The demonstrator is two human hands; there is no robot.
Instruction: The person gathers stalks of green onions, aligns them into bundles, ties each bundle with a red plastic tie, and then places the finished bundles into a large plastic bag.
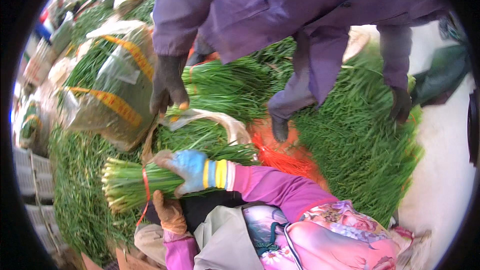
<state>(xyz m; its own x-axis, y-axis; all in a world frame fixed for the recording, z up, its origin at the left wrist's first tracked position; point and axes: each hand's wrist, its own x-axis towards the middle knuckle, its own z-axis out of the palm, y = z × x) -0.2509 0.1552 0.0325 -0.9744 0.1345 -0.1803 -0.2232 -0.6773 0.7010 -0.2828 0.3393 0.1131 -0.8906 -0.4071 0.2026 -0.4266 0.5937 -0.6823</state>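
In a blue work glove with a yellow-striped cuff, my right hand [189, 167] grips a bundle of long green leafy stalks [125, 183] from above. Their pale cut ends point left. A red-orange tie [146, 182] crosses the bundle near those ends, one end hanging below it. My left hand [170, 213], in an orange-brown glove, is against the bundle's lower side with a finger raised beside the tie; its other fingers are hidden. A brownish strip [149, 144] runs from the bundle up towards a co-worker's dark-gloved hand [168, 86].
The co-worker in a purple jacket [240, 15] leans over from the top, the other gloved hand [400, 105] at a large green pile [348, 131]. Red ties [281, 157] lie mid-floor. A strapped plastic bag of greens [116, 78] stands left, plastic crates [33, 174] at the far left.
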